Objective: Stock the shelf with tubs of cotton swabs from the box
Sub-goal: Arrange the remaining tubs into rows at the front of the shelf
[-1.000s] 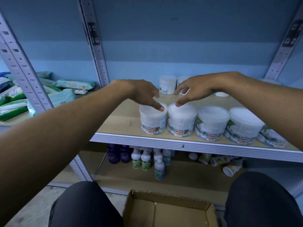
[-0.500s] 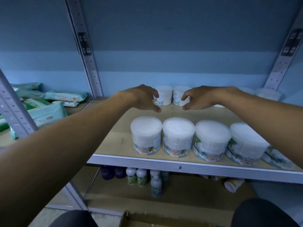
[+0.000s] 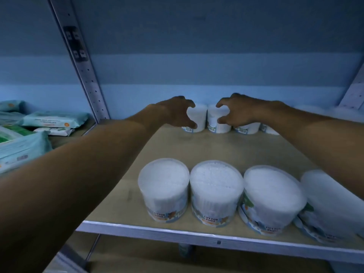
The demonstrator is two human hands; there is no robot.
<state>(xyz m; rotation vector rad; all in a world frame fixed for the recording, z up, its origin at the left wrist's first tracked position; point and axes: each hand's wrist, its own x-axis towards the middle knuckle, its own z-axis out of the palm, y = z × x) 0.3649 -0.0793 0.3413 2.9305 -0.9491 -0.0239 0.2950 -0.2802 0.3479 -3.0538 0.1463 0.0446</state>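
Several tubs of cotton swabs stand in a front row on the wooden shelf (image 3: 197,146); the leftmost tub (image 3: 164,186) and its neighbour (image 3: 215,192) show "Cotton Buds" labels. More tubs stand at the back wall. My left hand (image 3: 173,113) reaches to the back left tub (image 3: 199,117), fingers and thumb spread in a claw at its left side. My right hand (image 3: 242,111) is spread the same way at the tub beside it (image 3: 212,120). Whether either hand touches its tub cannot be told. The box is out of view.
A perforated metal upright (image 3: 78,56) rises left of the shelf. Beyond it, teal packs of wipes (image 3: 55,119) lie on the neighbouring shelf. Another back tub (image 3: 248,128) sits under my right wrist. Bare wood lies between the two rows.
Both hands have left the lids of the front tubs and reached deep to the back row, opening into claws there. The view has moved in and up, and the box has dropped out of sight.
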